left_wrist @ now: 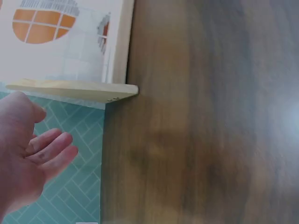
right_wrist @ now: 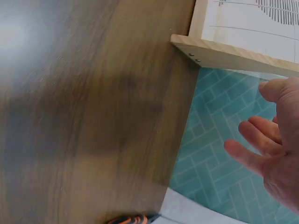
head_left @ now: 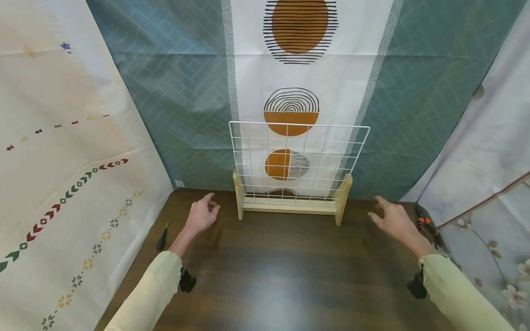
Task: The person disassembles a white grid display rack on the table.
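White rectangular wire-grid panel (head_left: 296, 164) is standing at the middle of the far edge of a dark brown wood-grain table (head_left: 265, 257). Its lower part is sitting between a slim pale wooden left board (head_left: 239, 195) and a matching pale wooden right board (head_left: 342, 201), with a long pale wooden crosspiece (head_left: 290, 208) joining them low down. These wooden parts are apparently bearing the panel, which would explain why nobody is steadying it.

A person's bare left hand (head_left: 201, 214) is hanging near the far left corner of the table, apart from the left board; its fingers are loosely extended, holding nothing. The bare right hand (head_left: 395, 222) is mirroring it towards the far right corner, fingers spread and relaxed, also gripping nothing. With one hand on each side, the person is probably leaving the panel to stand by itself.

A thin screwdriver with a black handle (head_left: 162, 240) is lying along the left edge, and a black-and-orange hand tool (head_left: 428, 225), perhaps pliers, is lying by the right edge. Both are seemingly being kept aside but within reach. Behind the far edge, a teal brick-patterned cloth (head_left: 186, 101) is hanging as a backdrop.
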The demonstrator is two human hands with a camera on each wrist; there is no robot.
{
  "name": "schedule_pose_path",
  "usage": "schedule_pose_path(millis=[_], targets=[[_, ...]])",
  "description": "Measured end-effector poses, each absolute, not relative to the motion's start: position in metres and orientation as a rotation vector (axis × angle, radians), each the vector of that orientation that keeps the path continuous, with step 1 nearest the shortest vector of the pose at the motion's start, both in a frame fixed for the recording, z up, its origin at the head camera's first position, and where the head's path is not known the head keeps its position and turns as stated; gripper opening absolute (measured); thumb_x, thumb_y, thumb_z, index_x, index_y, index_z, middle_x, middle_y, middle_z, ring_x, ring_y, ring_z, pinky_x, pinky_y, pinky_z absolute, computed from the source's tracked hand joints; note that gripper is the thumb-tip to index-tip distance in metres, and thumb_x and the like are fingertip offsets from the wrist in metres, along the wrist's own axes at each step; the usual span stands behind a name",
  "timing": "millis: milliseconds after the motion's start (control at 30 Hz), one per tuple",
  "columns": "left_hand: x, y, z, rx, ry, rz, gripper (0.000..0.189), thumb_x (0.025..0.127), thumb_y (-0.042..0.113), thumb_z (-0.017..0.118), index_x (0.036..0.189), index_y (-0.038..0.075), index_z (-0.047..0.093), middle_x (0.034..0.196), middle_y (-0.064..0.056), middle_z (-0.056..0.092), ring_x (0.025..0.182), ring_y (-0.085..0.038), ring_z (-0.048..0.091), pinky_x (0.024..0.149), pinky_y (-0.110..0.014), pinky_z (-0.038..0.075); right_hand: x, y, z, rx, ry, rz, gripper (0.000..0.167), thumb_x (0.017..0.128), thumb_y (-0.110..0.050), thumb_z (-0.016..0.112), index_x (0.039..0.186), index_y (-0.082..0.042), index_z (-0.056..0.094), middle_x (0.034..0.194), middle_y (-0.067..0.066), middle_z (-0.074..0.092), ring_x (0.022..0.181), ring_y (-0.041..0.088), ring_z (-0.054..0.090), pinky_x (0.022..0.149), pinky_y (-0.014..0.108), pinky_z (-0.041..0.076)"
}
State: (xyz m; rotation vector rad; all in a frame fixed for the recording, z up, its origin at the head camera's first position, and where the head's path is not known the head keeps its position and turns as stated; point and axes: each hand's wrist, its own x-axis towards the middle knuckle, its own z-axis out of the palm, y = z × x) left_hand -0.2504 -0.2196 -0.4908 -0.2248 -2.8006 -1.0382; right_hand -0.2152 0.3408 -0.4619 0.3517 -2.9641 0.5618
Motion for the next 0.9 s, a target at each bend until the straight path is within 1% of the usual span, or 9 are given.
schedule_pose_path(millis=[67,167,300,467,633,900], targets=[[-0.256,-0.217,-0.487,-0.207,-2.800,-1.105,0.052,0.095,0.007,0.062,0.140,-0.012,0.044,0.110,-0.024,0.068,0.098,-0.035,0.068,0.081,-0.049,0.056,-0.218,0.337,-0.460,0.335,-2.949,0.617,0.061,0.094,-0.013,0.069,0.139,0.017,0.041,0.118,0.036,0.061,0.091,0.048,0.065,0.073,0.058,0.054],[-0.264,-0.214,-0.481,-0.168,-2.796,-1.213,0.055,0.096,0.006,0.060,0.144,-0.009,0.038,0.120,-0.026,0.063,0.107,-0.037,0.065,0.085,-0.049,0.055,-0.225,0.329,-0.457,0.317,-2.915,0.719,0.057,0.095,-0.010,0.067,0.140,0.016,0.042,0.120,0.037,0.059,0.100,0.049,0.063,0.077,0.060,0.052],[-0.276,-0.208,-0.472,-0.141,-2.781,-1.288,0.058,0.096,0.002,0.058,0.148,-0.007,0.032,0.129,-0.029,0.056,0.113,-0.040,0.061,0.089,-0.051,0.053,-0.241,0.315,-0.451,0.306,-2.880,0.832,0.057,0.096,-0.008,0.063,0.143,0.013,0.040,0.128,0.036,0.054,0.107,0.048,0.061,0.082,0.061,0.051],[-0.297,-0.195,-0.464,-0.167,-2.782,-1.317,0.062,0.096,0.003,0.057,0.150,-0.006,0.027,0.137,-0.032,0.049,0.117,-0.042,0.057,0.093,-0.052,0.050,-0.261,0.299,-0.445,0.273,-2.872,0.939,0.058,0.098,-0.006,0.059,0.147,0.012,0.034,0.137,0.036,0.046,0.113,0.048,0.058,0.082,0.059,0.052],[-0.310,-0.184,-0.460,-0.188,-2.766,-1.345,0.064,0.096,0.001,0.055,0.153,-0.002,0.026,0.139,-0.032,0.046,0.118,-0.042,0.056,0.095,-0.052,0.049,-0.273,0.289,-0.445,0.233,-2.878,1.058,0.060,0.099,-0.005,0.057,0.150,0.010,0.029,0.140,0.036,0.041,0.118,0.050,0.054,0.085,0.057,0.052],[-0.314,-0.177,-0.458,-0.210,-2.768,-1.391,0.063,0.095,-0.002,0.055,0.152,0.005,0.029,0.139,-0.029,0.049,0.118,-0.042,0.057,0.095,-0.050,0.050,-0.279,0.288,-0.450,0.206,-2.877,1.193,0.063,0.100,-0.003,0.052,0.153,0.007,0.021,0.142,0.036,0.037,0.124,0.051,0.048,0.087,0.056,0.052]])
